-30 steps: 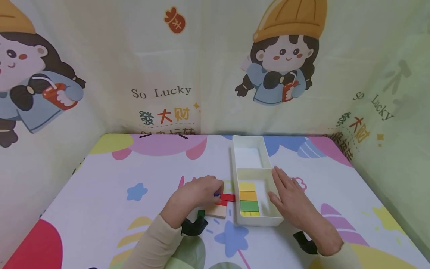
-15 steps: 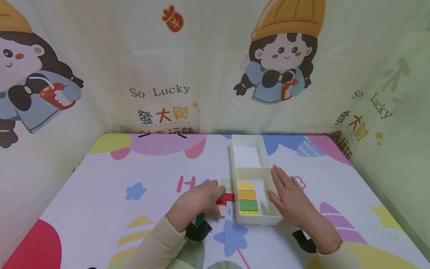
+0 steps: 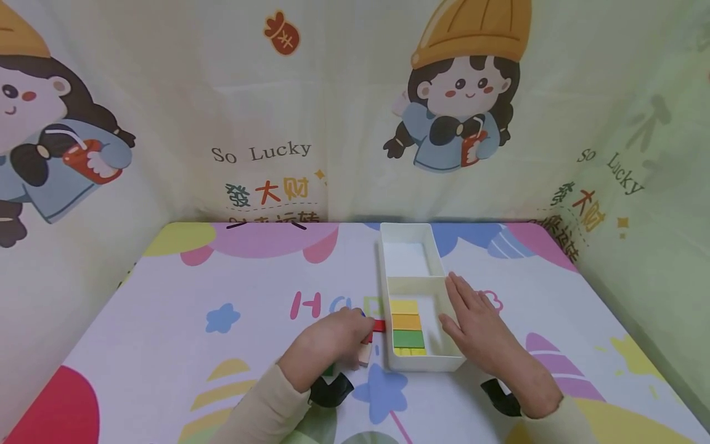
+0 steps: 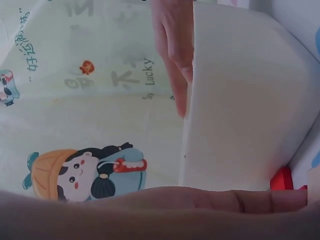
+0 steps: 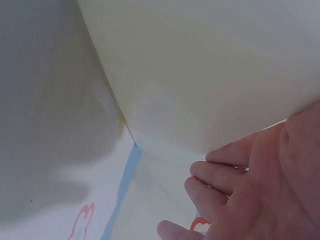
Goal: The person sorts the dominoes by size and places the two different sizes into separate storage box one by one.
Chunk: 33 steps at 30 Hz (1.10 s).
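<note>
In the head view my left hand (image 3: 335, 339) bends down over small blocks left of a white two-part box (image 3: 455, 364). A red block (image 3: 379, 325) lies against the box's left wall, and a pale wooden block (image 3: 364, 354) shows below the fingers. The left wrist view has the fingers reaching beside the wooden block (image 4: 313, 187) and a red block (image 4: 282, 180). The back of my hand hides its fingertips, so I cannot tell whether they pinch a block. My right hand (image 3: 481, 330) rests straight-fingered along the box's right side.
Inside the box's near compartment, yellow (image 3: 404, 307), orange (image 3: 407, 322) and green (image 3: 408, 339) blocks form a column along the left wall, with more yellow at the front. The far compartment (image 3: 407, 259) shows its white floor. Behind the patterned table (image 3: 166, 357) hangs a printed curtain (image 3: 355, 111).
My left hand has shifted slightly right and toward the near edge over the blocks, and the wooden block now sits at a changed angle. The right hand and box stay put.
</note>
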### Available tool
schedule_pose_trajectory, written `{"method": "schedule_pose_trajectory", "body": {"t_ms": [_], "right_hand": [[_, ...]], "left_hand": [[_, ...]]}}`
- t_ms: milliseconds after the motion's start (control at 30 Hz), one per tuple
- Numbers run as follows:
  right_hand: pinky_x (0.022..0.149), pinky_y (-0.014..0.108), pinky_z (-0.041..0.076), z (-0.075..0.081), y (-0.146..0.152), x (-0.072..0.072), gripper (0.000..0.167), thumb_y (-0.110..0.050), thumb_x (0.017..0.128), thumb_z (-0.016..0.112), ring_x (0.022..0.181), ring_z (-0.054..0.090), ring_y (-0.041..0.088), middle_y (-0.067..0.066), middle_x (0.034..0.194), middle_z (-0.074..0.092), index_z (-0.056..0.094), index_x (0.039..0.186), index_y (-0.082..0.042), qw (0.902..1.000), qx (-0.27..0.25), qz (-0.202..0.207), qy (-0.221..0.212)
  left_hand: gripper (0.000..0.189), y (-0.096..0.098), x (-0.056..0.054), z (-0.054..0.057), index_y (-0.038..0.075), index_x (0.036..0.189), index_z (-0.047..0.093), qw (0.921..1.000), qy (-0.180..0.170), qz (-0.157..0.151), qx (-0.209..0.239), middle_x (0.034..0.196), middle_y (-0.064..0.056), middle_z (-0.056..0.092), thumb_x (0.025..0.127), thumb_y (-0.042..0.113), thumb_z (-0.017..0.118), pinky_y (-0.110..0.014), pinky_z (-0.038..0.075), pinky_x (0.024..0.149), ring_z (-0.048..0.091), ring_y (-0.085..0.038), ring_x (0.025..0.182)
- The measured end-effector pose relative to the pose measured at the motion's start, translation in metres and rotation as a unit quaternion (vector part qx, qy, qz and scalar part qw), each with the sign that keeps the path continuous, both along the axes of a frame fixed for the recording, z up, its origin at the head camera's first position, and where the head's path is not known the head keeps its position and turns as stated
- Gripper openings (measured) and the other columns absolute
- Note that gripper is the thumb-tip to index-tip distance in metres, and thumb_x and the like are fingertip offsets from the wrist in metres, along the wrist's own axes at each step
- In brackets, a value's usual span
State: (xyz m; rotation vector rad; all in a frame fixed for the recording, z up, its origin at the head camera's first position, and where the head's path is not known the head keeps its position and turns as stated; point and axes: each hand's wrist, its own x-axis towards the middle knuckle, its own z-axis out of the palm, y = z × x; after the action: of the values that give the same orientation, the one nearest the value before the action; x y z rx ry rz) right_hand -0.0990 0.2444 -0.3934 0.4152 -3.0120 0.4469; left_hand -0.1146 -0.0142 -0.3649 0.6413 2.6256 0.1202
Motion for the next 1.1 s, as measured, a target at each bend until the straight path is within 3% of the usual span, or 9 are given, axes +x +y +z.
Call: {"method": "schedule_pose_trajectory", "body": {"t_ms": [133, 333, 500, 600, 667, 767, 867, 967, 1100], "right_hand": [[0.116, 0.066, 0.02, 0.0, 0.0, 0.0, 0.071, -0.032, 0.101, 0.052, 0.148, 0.023, 0.041, 0.019, 0.163, 0.02, 0.022, 0.155, 0.002, 1.0, 0.0, 0.005, 0.004], [0.116, 0.066, 0.02, -0.001, 0.0, 0.0, 0.071, -0.032, 0.101, 0.053, 0.148, 0.023, 0.04, 0.019, 0.164, 0.02, 0.022, 0.155, 0.001, 1.0, 0.0, 0.005, 0.004], [0.116, 0.066, 0.02, 0.0, 0.0, 0.001, 0.071, -0.032, 0.1, 0.053, 0.149, 0.023, 0.04, 0.019, 0.164, 0.019, 0.022, 0.156, 0.001, 1.0, 0.001, 0.003, 0.002], [0.116, 0.066, 0.02, 0.0, 0.0, 0.001, 0.071, -0.032, 0.1, 0.053, 0.149, 0.023, 0.041, 0.019, 0.163, 0.02, 0.022, 0.155, 0.001, 1.0, 0.0, 0.006, 0.004], [0.116, 0.066, 0.02, 0.001, 0.0, 0.001, 0.07, -0.031, 0.101, 0.052, 0.148, 0.023, 0.041, 0.019, 0.163, 0.02, 0.022, 0.155, 0.002, 1.0, -0.001, 0.008, 0.006], [0.116, 0.066, 0.021, 0.0, 0.0, 0.0, 0.071, -0.032, 0.1, 0.053, 0.148, 0.023, 0.041, 0.019, 0.163, 0.02, 0.022, 0.155, 0.001, 1.0, 0.001, 0.005, 0.004], [0.116, 0.066, 0.02, 0.001, 0.0, 0.0, 0.072, -0.032, 0.1, 0.053, 0.148, 0.023, 0.04, 0.019, 0.164, 0.019, 0.021, 0.156, 0.0, 1.0, 0.0, 0.002, 0.001], [0.116, 0.066, 0.02, 0.001, 0.0, 0.0, 0.072, -0.032, 0.1, 0.054, 0.148, 0.023, 0.04, 0.018, 0.164, 0.019, 0.021, 0.156, 0.0, 1.0, 0.0, 0.002, 0.0], [0.116, 0.066, 0.021, 0.002, 0.0, 0.0, 0.073, -0.032, 0.1, 0.054, 0.148, 0.023, 0.04, 0.018, 0.164, 0.019, 0.021, 0.156, 0.0, 1.0, 0.001, 0.002, 0.001]], "left_hand": [[0.034, 0.002, 0.004, 0.0, 0.019, 0.086, 0.06, 1.0, 0.007, 0.0, -0.003, 0.087, -0.001, 0.051, 0.072, 0.027, 0.089, -0.025, 0.049, 0.061, 0.047, -0.015, 0.087], [0.035, 0.01, 0.008, -0.001, 0.014, 0.088, 0.063, 0.9992, 0.031, 0.008, -0.023, 0.091, -0.005, 0.052, 0.074, 0.035, 0.087, -0.027, 0.051, 0.066, 0.048, -0.018, 0.088], [0.028, 0.011, 0.014, -0.001, 0.017, 0.072, 0.059, 0.9988, 0.033, -0.029, -0.02, 0.089, -0.002, 0.053, 0.078, 0.028, 0.083, -0.026, 0.049, 0.069, 0.047, -0.016, 0.09], [0.024, 0.01, 0.016, 0.001, 0.019, 0.071, 0.058, 0.9976, 0.042, -0.053, -0.012, 0.087, 0.0, 0.051, 0.08, 0.023, 0.08, -0.025, 0.048, 0.071, 0.046, -0.015, 0.09], [0.021, 0.01, 0.016, 0.001, 0.019, 0.075, 0.058, 0.9964, 0.049, -0.069, -0.005, 0.087, 0.001, 0.051, 0.082, 0.02, 0.078, -0.024, 0.047, 0.072, 0.045, -0.015, 0.091], [0.013, 0.011, 0.017, 0.002, 0.016, 0.095, 0.064, 0.9946, 0.053, -0.089, 0.0, 0.095, 0.001, 0.051, 0.087, 0.02, 0.073, -0.022, 0.047, 0.076, 0.045, -0.016, 0.095], [0.033, 0.012, 0.018, 0.001, 0.014, 0.118, 0.062, 0.9941, 0.054, -0.094, -0.003, 0.104, -0.001, 0.052, 0.088, 0.023, 0.073, -0.022, 0.049, 0.079, 0.044, -0.016, 0.101], [0.056, 0.012, 0.018, 0.001, 0.014, 0.128, 0.057, 0.9955, 0.064, -0.068, -0.018, 0.111, -0.004, 0.052, 0.081, 0.033, 0.08, -0.025, 0.052, 0.081, 0.045, -0.018, 0.105], [0.079, 0.013, 0.018, 0.0, 0.013, 0.131, 0.053, 0.9969, 0.068, -0.016, -0.036, 0.115, -0.008, 0.053, 0.068, 0.044, 0.089, -0.03, 0.056, 0.079, 0.049, -0.02, 0.103]]}}
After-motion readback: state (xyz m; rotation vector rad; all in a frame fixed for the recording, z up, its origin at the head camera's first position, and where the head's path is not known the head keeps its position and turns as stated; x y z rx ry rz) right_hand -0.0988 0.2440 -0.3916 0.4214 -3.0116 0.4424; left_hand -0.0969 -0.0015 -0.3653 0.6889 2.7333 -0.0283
